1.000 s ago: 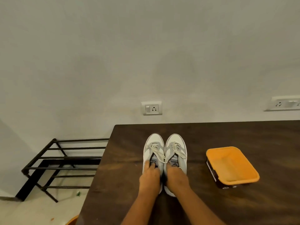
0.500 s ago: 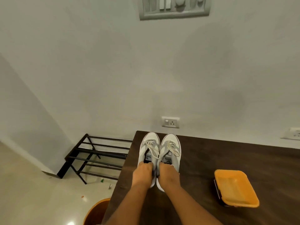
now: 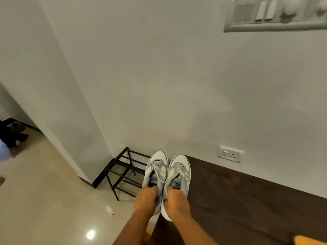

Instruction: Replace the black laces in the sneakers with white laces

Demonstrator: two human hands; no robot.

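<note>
Fingers (image 3: 151, 189) of the left hand (image 3: 145, 200) hook into the heel opening of the left sneaker (image 3: 156, 162) and grip it. The right hand (image 3: 176, 202) grips the right sneaker (image 3: 180, 167) the same way.

A second ago the pair sat mid-table. Now it has swung left to the edge of the table (image 3: 247, 200), with the left one over the rack (image 3: 122, 174). The laces (image 3: 159, 171) look white, so relacing seems done; this is probably putting away.

The tray (image 3: 308, 241) corner lies well to the right, and a socket (image 3: 230, 154) is on the wall. The rack's top bars lie between the pair and the lower shelves.
</note>
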